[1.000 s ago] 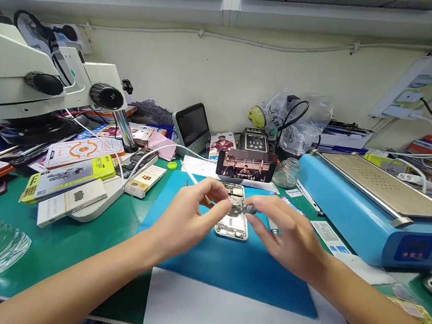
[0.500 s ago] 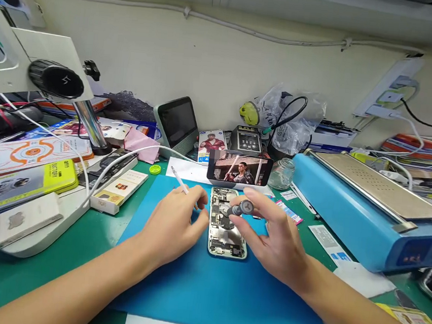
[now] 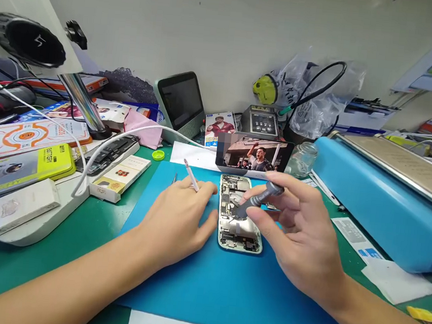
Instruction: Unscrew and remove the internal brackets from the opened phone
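An opened smartphone [image 3: 237, 233] lies on the blue mat [image 3: 234, 291] with its circuit boards and metal inner parts exposed. Fingers of my right hand [image 3: 301, 231] are closed around a dark grey screwdriver [image 3: 256, 201], which leans over the phone's middle; its tip is hard to make out. My left hand [image 3: 178, 217] rests at the phone's left edge, thumb and forefinger bent toward it. Between the fingers of that hand sticks up a thin white cigarette [image 3: 192, 175] with a greyish end. Its other fingertips are hidden beneath the hand.
A second phone [image 3: 255, 155] playing a video stands behind the mat, beside a glass jar [image 3: 302, 160]. On the right is a blue machine [image 3: 380, 198] with a metal top plate. Boxes [image 3: 120, 178], a white cable [image 3: 105, 159] and a microscope stand [image 3: 82, 103] crowd the left.
The view has shifted, so the mat and phone appear farther right. The screwdriver handle now tilts more to the upper right. The cigarette points up more steeply.
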Demonstrator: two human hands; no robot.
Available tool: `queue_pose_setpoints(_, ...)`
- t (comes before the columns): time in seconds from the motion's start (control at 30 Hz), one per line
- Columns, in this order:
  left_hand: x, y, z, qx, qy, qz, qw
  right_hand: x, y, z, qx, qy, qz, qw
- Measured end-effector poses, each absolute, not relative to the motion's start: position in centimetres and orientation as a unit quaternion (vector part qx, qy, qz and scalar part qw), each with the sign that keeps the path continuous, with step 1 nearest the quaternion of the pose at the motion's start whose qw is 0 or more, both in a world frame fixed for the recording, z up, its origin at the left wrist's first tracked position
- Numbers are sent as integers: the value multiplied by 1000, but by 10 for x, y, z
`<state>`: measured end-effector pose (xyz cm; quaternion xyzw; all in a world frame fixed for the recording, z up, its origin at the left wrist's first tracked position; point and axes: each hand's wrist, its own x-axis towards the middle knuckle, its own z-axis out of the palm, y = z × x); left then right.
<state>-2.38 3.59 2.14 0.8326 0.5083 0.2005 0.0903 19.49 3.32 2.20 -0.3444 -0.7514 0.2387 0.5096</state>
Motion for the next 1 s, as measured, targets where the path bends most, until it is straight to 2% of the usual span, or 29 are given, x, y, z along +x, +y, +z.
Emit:
queue_pose_setpoints(0.17,-20,26,20,837,500,210,71,180,26,28,-397,-663,339,536)
queue_pose_setpoints(0.3,-15,18,17,817,494,262,141,180,28,25,-403,-654,328,550)
queue_pose_setpoints(0.5,-12,19,19,782,516,277,213,185,30,13,-353,-736,291,500)
queue_pose_setpoints(0.67,-15,20,18,799,525,228,187,186,32,11,-317,-771,263,486)
queue_pose_setpoints(1.0,-19,21,18,850,481,184,111,184,32,14,-340,-767,263,476)
